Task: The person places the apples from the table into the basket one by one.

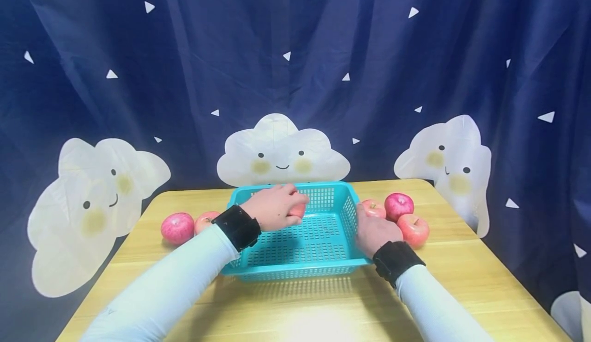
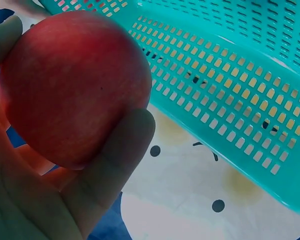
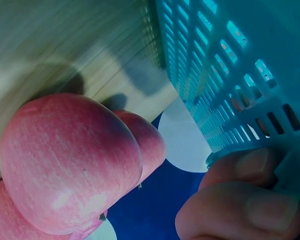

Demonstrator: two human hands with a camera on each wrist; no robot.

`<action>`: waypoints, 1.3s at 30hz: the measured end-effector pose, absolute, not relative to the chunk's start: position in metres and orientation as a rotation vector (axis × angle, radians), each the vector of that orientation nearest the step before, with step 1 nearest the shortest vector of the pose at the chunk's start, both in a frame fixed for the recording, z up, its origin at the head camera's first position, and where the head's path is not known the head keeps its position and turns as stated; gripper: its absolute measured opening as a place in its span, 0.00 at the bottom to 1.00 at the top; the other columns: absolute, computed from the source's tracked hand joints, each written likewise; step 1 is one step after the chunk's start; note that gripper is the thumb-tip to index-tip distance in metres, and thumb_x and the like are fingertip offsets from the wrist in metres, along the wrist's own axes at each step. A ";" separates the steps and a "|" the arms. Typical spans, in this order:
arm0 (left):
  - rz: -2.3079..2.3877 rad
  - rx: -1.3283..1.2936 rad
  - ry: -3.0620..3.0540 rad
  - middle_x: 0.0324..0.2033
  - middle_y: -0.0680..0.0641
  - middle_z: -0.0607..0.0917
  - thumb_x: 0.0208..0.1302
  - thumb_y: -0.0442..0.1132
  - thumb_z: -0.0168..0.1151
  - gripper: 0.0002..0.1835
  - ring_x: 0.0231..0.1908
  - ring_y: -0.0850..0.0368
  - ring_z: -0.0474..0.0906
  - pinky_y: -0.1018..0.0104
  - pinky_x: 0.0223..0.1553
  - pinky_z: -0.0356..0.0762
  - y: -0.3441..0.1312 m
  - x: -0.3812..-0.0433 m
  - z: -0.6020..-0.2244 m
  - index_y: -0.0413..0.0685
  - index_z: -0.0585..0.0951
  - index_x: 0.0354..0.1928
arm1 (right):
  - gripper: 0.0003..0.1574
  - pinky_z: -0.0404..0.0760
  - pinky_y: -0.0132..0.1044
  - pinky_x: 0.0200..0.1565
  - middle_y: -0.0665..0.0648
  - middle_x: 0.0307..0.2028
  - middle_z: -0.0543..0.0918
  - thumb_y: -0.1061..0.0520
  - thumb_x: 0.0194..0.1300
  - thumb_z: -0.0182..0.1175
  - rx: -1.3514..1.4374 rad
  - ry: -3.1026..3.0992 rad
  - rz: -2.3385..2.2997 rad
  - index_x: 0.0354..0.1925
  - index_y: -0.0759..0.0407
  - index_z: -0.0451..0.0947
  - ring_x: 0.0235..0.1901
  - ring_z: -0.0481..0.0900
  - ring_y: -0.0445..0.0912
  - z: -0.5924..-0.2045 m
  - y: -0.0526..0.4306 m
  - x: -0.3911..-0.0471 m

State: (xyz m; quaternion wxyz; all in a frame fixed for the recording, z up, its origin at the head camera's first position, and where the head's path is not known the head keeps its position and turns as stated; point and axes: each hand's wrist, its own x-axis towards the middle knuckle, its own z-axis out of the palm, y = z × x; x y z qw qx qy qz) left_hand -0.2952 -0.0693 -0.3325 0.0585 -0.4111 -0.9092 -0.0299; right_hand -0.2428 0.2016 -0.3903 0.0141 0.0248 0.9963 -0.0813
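Note:
My left hand [image 1: 271,209] grips a red apple [image 2: 75,87] over the inside of a turquoise plastic basket [image 1: 300,269]. In the left wrist view, thumb and fingers wrap round the apple, with the basket's slotted wall just beyond. My right hand [image 1: 376,233] holds the basket's right rim, its fingertips [image 3: 272,210] curled against the outside of the wall in the right wrist view. Close beside that hand lie three apples: a pale red one [image 1: 373,208], a deep pink one [image 1: 399,206] and another pale red one [image 1: 414,230].
Left of the basket, a deep pink apple [image 1: 177,228] and a lighter apple [image 1: 205,221] lie on the wooden table [image 1: 466,275]; my left forearm partly covers the lighter one. A dark blue curtain [image 1: 314,85] with white clouds hangs behind the table's far edge.

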 end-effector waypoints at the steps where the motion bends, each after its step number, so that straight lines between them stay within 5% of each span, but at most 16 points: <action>1: -0.096 -1.248 -2.751 0.48 0.51 0.77 0.65 0.54 0.67 0.23 0.41 0.54 0.73 0.62 0.34 0.76 -0.069 -0.295 -0.333 0.63 0.79 0.60 | 0.45 0.79 0.48 0.29 0.59 0.21 0.74 0.54 0.70 0.57 0.081 3.102 -0.254 0.79 0.54 0.52 0.23 0.77 0.56 -0.390 0.202 -0.243; 29: -0.143 -1.349 -2.691 0.44 0.53 0.75 0.61 0.48 0.66 0.17 0.35 0.57 0.73 0.64 0.30 0.73 -0.060 -0.301 -0.332 0.63 0.80 0.53 | 0.43 0.79 0.52 0.31 0.58 0.21 0.75 0.53 0.71 0.54 0.020 3.143 -0.179 0.79 0.56 0.53 0.24 0.78 0.56 -0.389 0.200 -0.240; 39: -0.105 -1.345 -2.699 0.49 0.51 0.76 0.61 0.49 0.66 0.22 0.40 0.55 0.74 0.64 0.31 0.74 -0.053 -0.304 -0.334 0.64 0.79 0.58 | 0.41 0.78 0.52 0.33 0.58 0.21 0.73 0.50 0.75 0.51 0.038 3.133 -0.237 0.79 0.56 0.51 0.27 0.78 0.58 -0.389 0.200 -0.238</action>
